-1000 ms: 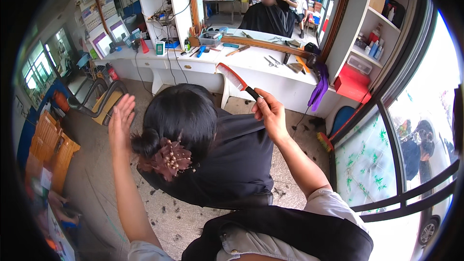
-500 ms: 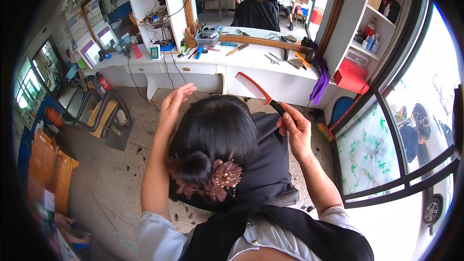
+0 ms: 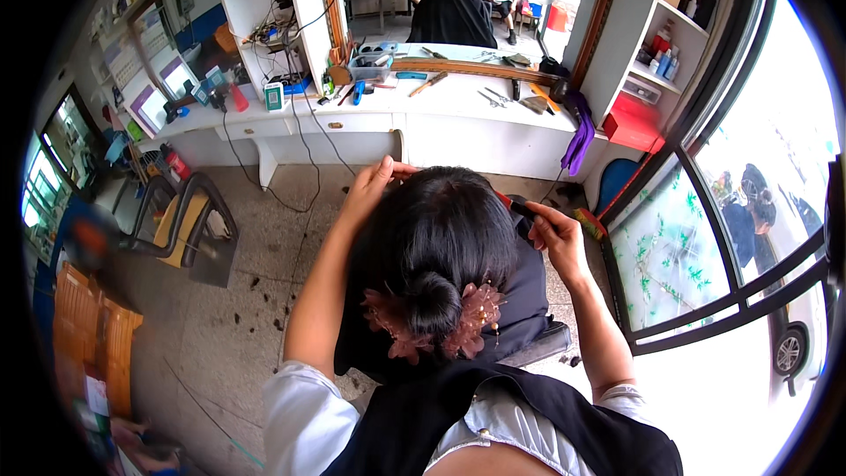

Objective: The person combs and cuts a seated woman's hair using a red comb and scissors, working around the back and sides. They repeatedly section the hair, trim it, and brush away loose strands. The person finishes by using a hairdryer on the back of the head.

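Spreading beneath my left hand point(image 3: 374, 189), the floor point(image 3: 264, 256): grey, speckled, dotted with dark hair clumps point(image 3: 256, 282).
Counter point(image 3: 449, 106), ahead of my right hand point(image 3: 560, 242): white, strewn with tools point(image 3: 427, 84); one large wood-framed mirror point(image 3: 467, 35) above.
Armchair point(image 3: 166, 220): one, well left of my left hand.
Cape point(image 3: 529, 286): one, black, below my right hand.
Head point(image 3: 445, 229): one, dark and glossy, between my hands; one bun point(image 3: 429, 304), dusty-pink petals point(image 3: 480, 308) either side.
Left hand: at the hair's front-left edge, fingertips hidden; I can't tell if they grip.
Right hand: pinching the comb point(image 3: 522, 210).
Comb: one, black-handled, red strip showing, against the head's right side.
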Tool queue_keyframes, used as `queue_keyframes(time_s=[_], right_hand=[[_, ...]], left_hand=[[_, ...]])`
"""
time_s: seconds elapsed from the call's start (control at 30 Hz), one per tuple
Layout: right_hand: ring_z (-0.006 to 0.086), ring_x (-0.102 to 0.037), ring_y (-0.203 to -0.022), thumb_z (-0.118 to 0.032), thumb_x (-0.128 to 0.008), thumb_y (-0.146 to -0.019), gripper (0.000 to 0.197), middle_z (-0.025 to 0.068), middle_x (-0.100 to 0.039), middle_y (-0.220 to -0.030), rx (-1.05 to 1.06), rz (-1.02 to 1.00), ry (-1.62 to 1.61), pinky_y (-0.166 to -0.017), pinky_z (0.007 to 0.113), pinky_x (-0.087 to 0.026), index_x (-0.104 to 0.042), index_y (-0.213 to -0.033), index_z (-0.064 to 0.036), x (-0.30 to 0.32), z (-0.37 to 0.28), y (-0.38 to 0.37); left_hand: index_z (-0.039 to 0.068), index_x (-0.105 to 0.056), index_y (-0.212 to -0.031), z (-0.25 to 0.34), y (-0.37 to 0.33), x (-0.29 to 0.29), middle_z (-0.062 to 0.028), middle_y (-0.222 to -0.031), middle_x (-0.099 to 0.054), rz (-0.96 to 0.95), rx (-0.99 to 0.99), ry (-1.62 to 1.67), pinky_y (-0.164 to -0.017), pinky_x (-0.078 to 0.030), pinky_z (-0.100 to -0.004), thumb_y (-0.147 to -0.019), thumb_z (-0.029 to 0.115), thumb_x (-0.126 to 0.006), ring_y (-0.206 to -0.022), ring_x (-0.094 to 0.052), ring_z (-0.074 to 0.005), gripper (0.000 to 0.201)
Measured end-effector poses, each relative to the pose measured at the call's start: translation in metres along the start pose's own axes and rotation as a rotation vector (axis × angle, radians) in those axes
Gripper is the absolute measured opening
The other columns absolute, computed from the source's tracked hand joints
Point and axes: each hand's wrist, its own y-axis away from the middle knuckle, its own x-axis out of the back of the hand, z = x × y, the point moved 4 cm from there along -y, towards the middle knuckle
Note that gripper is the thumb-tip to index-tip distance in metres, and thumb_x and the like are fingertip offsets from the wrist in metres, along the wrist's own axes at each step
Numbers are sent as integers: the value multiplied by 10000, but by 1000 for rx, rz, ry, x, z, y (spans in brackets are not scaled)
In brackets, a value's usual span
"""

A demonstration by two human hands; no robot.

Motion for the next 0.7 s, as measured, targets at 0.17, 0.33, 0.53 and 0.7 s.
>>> queue_keyframes(time_s=[0.17,0.33,0.53,0.7], right_hand=[[47,-480,-551,-115,-474,-941,270,6,-572,-690,28,124,-111,-508,183,-385,-545,-1175,-2,7,2,-15],[44,-486,-559,-125,-497,-937,264,7,-589,-712,110,56,-247,-528,174,-390,-561,-1165,-9,0,-24,-25],[58,-500,-567,-126,-525,-920,240,4,-589,-679,25,-79,-188,-534,187,-394,-596,-1119,-10,-6,-17,-37],[62,-520,-578,-145,-511,-930,250,7,-600,-699,-24,-89,-126,-540,190,-399,-581,-1118,4,-4,-2,-52]], left_hand=[[-17,-614,-988,-12,8,15,-78,-924,-629,86,59,-86,-841,-410,-278,-970,417,-342,-913,-558,-147,512],[24,-619,-936,-7,8,23,-58,-914,-625,249,24,-39,-867,-378,-280,-970,403,-349,-916,-552,-140,466],[19,-605,-950,0,7,22,-67,-922,-624,315,-23,26,-861,-401,-288,-975,374,-360,-915,-561,-145,432],[8,-603,-975,-4,10,26,-86,-924,-629,380,-13,92,-848,-414,-281,-976,359,-368,-898,-571,-145,422]])
